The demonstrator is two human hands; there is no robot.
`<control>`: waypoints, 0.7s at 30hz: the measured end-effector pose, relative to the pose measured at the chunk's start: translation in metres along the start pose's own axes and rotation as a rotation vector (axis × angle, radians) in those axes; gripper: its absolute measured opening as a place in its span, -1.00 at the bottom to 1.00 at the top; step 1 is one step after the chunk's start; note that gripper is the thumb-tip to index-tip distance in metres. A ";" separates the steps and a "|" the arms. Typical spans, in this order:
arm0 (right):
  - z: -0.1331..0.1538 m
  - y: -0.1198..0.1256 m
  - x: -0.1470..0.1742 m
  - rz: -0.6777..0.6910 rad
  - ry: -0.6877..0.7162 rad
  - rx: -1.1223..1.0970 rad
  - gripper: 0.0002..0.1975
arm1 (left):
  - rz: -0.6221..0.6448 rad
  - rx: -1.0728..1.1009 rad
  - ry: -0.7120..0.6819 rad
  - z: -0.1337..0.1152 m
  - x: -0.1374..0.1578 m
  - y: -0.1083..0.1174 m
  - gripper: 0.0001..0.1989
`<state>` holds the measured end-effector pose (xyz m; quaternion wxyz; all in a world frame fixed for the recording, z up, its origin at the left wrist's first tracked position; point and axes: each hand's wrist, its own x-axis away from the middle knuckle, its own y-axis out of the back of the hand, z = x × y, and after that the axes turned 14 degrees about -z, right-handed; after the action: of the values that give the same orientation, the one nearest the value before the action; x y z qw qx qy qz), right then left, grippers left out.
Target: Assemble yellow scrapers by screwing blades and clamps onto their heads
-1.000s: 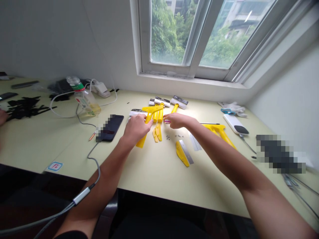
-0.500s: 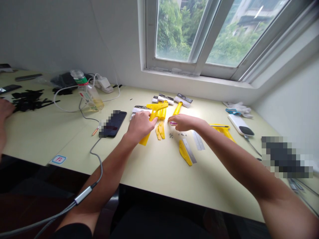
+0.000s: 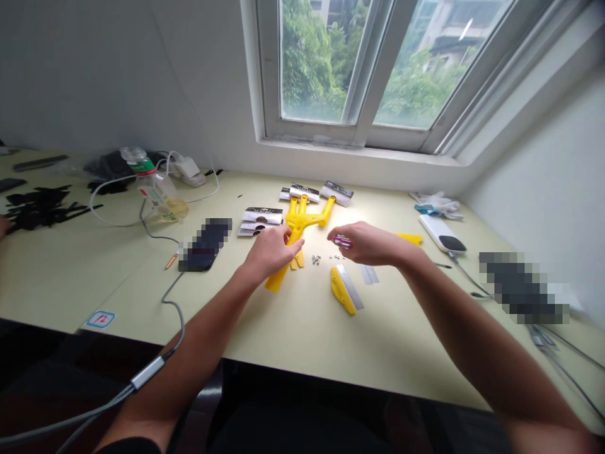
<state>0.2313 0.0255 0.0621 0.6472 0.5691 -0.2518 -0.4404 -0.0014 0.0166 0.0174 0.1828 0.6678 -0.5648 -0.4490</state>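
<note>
My left hand (image 3: 270,250) is closed around the yellow T-shaped scraper handle (image 3: 302,221), its wide end slanting up and away. To the right, my right hand (image 3: 368,243) grips a screwdriver (image 3: 343,241) by its pink, clear handle; a thin dark-tipped shaft shows beyond my forearm. Small screws (image 3: 316,259) and nuts (image 3: 335,256) lie between the hands. Nearer me is a yellow blade cover (image 3: 341,291) beside a metal blade (image 3: 350,287). More blades (image 3: 369,274) lie below my right wrist. Other yellow covers (image 3: 299,260) are partly hidden behind the handle.
Scrapers with printed sleeves (image 3: 337,193) lie at the back, with more sleeved blades (image 3: 261,221) to the left. A phone (image 3: 205,244), a bottle (image 3: 161,192) and cables stand left. A white power bank (image 3: 442,234) and gloves (image 3: 439,205) lie right. Another person's hand (image 3: 4,226) shows at far left.
My right hand has drawn away from the yellow handle, to the right, with the screwdriver. My left hand keeps hold of the handle, now lower and flatter. The view has shifted slightly.
</note>
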 end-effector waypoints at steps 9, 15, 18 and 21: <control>0.060 0.015 0.030 -0.249 -0.236 -0.224 -0.76 | 0.132 0.623 0.214 -0.034 0.031 -0.023 -0.58; 0.072 0.005 0.026 -0.259 -0.227 -0.140 -0.74 | 0.149 0.611 0.179 -0.050 0.039 -0.021 -0.89; 0.069 0.003 0.025 -0.239 -0.204 -0.147 -0.74 | 0.210 0.631 0.144 -0.050 0.040 -0.020 -0.86; 0.061 0.011 0.024 -0.226 -0.207 -0.213 -0.69 | 0.327 0.776 0.161 -0.047 0.042 -0.020 -0.66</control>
<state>0.1958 -0.0270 0.0823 0.6208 0.4737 -0.2035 -0.5906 0.0467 -0.0282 0.0106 0.0303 0.6217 -0.7742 -0.1146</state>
